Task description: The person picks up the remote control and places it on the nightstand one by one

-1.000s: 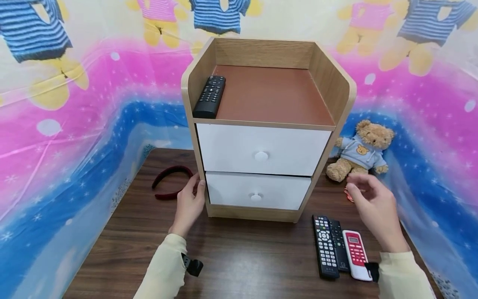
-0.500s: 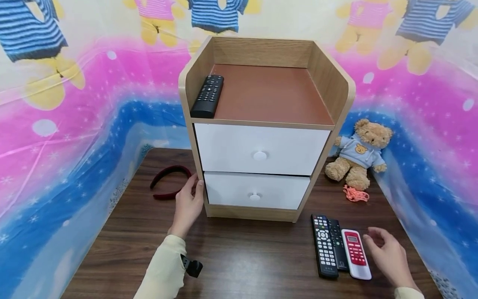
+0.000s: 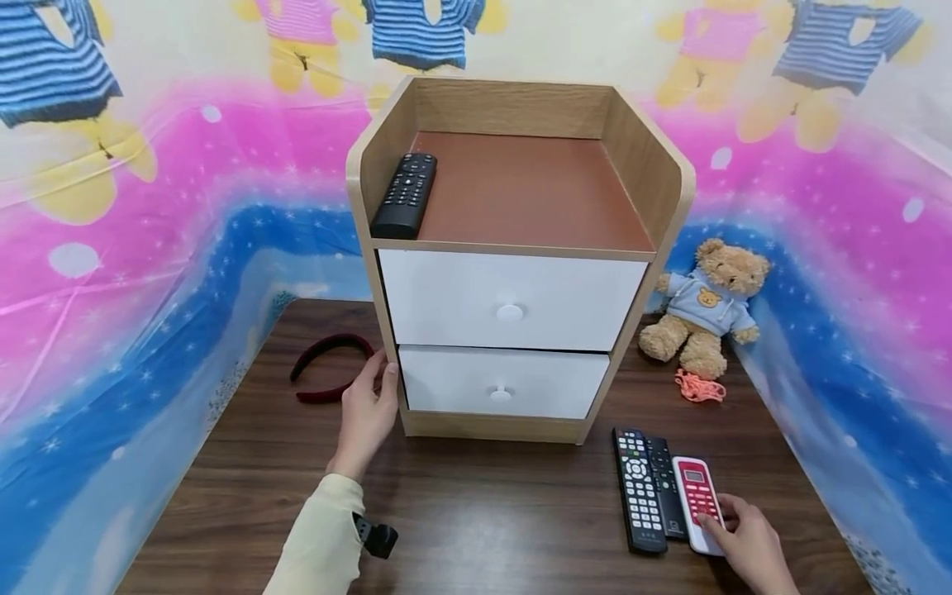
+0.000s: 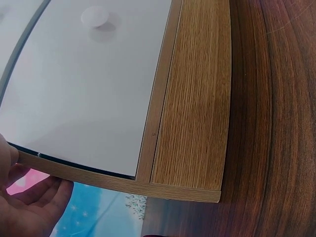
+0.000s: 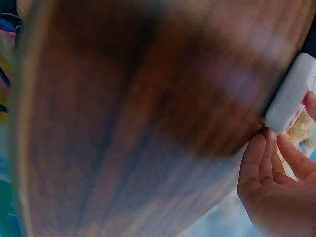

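Note:
My left hand (image 3: 365,413) holds the left edge of a small wooden drawer cabinet (image 3: 493,426). Its thumb lies at the front edge and the fingers against the outer side, as the left wrist view also shows. At the lower right, my right hand (image 3: 751,541) pinches a white remote control (image 3: 697,496) with a red keypad, thumb on its face and fingers along its right side. That remote lies beside two black remotes (image 3: 641,496) on the table. In the right wrist view, the fingertips meet the end of the white remote (image 5: 289,96).
Another black remote (image 3: 405,194) lies on the cabinet's top, at left. Both white drawers (image 3: 461,297) are closed. A dark red headband (image 3: 327,343) lies left of the cabinet. To the right sit a teddy bear (image 3: 706,302) and a coral-coloured stringy bundle (image 3: 700,386).
My right hand has come down from near the coral bundle, now in full view, to the white remote and taken hold of it. The left hand has stayed at the cabinet's edge.

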Tool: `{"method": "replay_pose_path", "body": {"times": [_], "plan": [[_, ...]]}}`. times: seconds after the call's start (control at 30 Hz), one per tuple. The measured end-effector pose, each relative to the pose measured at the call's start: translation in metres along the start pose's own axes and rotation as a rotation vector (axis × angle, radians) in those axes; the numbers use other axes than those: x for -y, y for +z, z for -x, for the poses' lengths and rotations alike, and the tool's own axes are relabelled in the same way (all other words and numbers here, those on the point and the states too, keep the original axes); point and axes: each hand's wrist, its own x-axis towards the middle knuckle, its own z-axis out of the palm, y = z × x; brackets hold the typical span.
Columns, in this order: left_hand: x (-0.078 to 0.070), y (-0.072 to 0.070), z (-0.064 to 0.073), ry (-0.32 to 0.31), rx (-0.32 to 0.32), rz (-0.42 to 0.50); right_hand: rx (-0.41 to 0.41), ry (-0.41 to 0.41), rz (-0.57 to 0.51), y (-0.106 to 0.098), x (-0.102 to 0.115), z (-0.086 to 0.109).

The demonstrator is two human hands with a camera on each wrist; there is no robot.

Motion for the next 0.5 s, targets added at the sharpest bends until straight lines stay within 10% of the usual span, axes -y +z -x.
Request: {"method": "replay_pose_path", "body": {"times": [0.5], "plan": [[0.003, 0.002, 0.001, 0.011, -0.019, 0.001, -0.113, 0.071, -0.071, 0.005, 0.009, 0.008]]}}
